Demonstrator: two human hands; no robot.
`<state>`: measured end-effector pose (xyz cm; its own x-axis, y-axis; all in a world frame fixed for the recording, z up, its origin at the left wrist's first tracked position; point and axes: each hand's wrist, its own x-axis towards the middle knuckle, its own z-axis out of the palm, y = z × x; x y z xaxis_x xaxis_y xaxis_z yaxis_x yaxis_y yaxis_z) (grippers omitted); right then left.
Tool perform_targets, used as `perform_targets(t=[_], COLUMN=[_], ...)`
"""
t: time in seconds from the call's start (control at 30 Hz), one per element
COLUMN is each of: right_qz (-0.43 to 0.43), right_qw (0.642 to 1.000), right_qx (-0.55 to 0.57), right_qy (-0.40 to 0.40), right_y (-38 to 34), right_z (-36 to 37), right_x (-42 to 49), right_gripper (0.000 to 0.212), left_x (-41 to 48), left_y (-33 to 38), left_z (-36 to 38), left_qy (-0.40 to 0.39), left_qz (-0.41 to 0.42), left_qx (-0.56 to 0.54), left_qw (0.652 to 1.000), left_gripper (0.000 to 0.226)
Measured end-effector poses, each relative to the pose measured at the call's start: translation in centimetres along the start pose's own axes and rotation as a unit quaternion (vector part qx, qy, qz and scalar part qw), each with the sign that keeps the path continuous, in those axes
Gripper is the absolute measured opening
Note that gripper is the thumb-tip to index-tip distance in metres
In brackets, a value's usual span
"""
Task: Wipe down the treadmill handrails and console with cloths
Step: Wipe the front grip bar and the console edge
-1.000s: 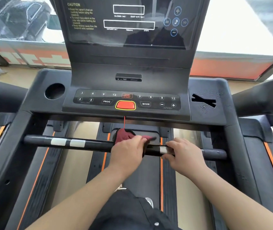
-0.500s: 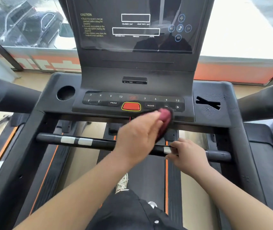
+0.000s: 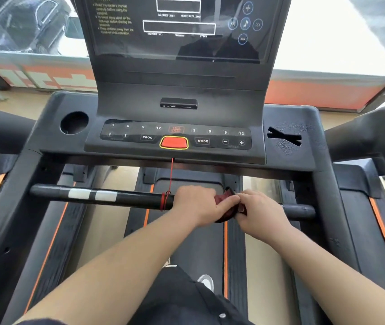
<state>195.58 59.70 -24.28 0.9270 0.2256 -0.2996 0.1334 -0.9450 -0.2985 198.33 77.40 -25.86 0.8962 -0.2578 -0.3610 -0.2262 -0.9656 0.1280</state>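
My left hand (image 3: 196,204) and right hand (image 3: 260,212) meet on the crossbar (image 3: 121,198), both gripping the cloth (image 3: 224,201) between them. The safety cord (image 3: 171,177) loops the bar at nine o'clock of my left hand. The button panel (image 3: 175,137) lies at twelve, the display (image 3: 177,26) behind it, the cup holder (image 3: 74,122) at ten.

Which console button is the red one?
The large red button with the yellow rim, centred between PROG and MODE. The other keys are all dark.
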Motion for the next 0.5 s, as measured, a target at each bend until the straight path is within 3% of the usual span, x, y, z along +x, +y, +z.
perform_targets(t=[0.07,0.13,0.23,0.3,0.43,0.5], right_qz=[0.002,0.006,0.035,0.041,0.050,0.055], right_qw=[1.000,0.999,0.998,0.998,0.997,0.997], right_qx=[0.010,-0.036,-0.054,-0.044,-0.036,-0.029], right_qy=[-0.001,0.022,0.019,0.027,0.047,0.052], right_y=[0.7,1.6,2.7,3.0,2.8,2.8], right_z=[-0.5,-0.9,-1.0,-0.8,-0.6,-0.6], right_x=[-0.4,-0.7,-0.9,-0.9,-0.8,-0.7], right_gripper=[0.041,0.045,0.034,0.032,0.031,0.033], left_x=[1.3,1.6,-0.2,-2.0,-4.0,-3.3], left_y=[-0.2,-0.1,-0.9,-2.7,-4.7,-2.9], left_z=[-0.7,-0.9,1.0,3.1,5.7,4.1], left_qy=[-0.053,-0.059,0.075,0.159,0.242,0.189], left_qz=[-0.021,-0.011,0.062,0.113,0.144,0.082], left_qx=[-0.004,0.001,-0.004,-0.028,-0.027,0.002], left_qw=[0.998,0.998,0.995,0.980,0.959,0.979], left_gripper=[0.105,0.095,0.050,0.036,0.042,0.048])
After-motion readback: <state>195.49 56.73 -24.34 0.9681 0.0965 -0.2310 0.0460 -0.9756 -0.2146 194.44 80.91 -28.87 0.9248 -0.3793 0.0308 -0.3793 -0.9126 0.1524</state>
